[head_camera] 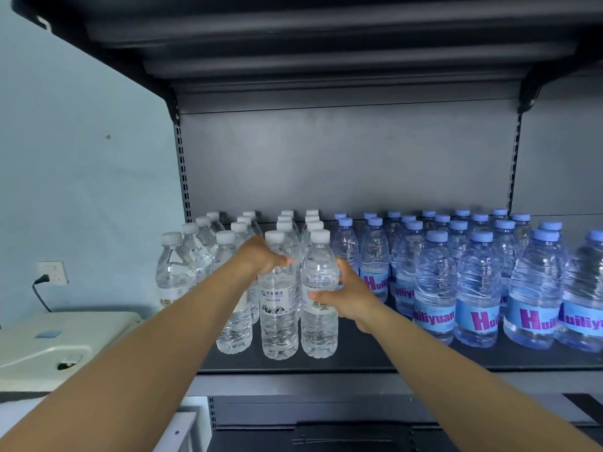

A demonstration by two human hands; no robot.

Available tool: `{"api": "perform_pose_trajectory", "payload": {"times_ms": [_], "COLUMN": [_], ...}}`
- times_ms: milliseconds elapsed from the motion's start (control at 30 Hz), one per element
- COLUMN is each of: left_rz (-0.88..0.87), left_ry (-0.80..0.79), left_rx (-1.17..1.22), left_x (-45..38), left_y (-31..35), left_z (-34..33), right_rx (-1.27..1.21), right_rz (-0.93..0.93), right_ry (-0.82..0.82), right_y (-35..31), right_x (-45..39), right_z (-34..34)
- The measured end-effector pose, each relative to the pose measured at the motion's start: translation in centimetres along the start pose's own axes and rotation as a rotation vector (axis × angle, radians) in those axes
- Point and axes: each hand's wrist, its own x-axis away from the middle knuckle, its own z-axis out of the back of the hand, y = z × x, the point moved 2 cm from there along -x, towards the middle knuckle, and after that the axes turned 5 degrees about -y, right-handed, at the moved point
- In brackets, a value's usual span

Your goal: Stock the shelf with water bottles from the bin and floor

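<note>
Dark metal shelf (359, 358) carries rows of upright bottles. At its near edge, the left hand (261, 256) grips one white-capped bottle (279, 308) high up, and the right hand (346, 296) wraps fingers (318, 295) around its right-hand neighbour (319, 288); both stand vertical, each already in hand.

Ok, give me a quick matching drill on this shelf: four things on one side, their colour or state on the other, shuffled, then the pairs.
Things:
1. left hand
2. right hand
3. Huiliyuan bottles
4. wall socket

States:
A. blue caps
B. grips the front white-capped bottle at its middle
C. has a black plug in it
D. grips the shoulder of the neighbouring white-capped bottle

Pairs: 1-D, 2-B, 3-A, 4-C
</note>
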Motion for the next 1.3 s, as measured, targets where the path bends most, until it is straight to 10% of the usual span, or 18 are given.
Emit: {"api": "perform_pose_trajectory", "payload": {"times_ms": [767, 1300], "left_rz": [-0.298, -0.341], "left_ry": [0.134, 0.015], "left_rx": [0.025, -0.799], "left_x": [3.5, 9.3], "left_y": [-2.8, -3.6], "left_z": [-1.8, -0.5], "right_rx": [0.21, 1.034], "right_rz": [0.082, 0.022], "right_ry": [0.013, -0.06], "right_y": [-0.3, -3.4], "right_x": [2.0, 7.5], "right_z": [0.1, 2.4]}}
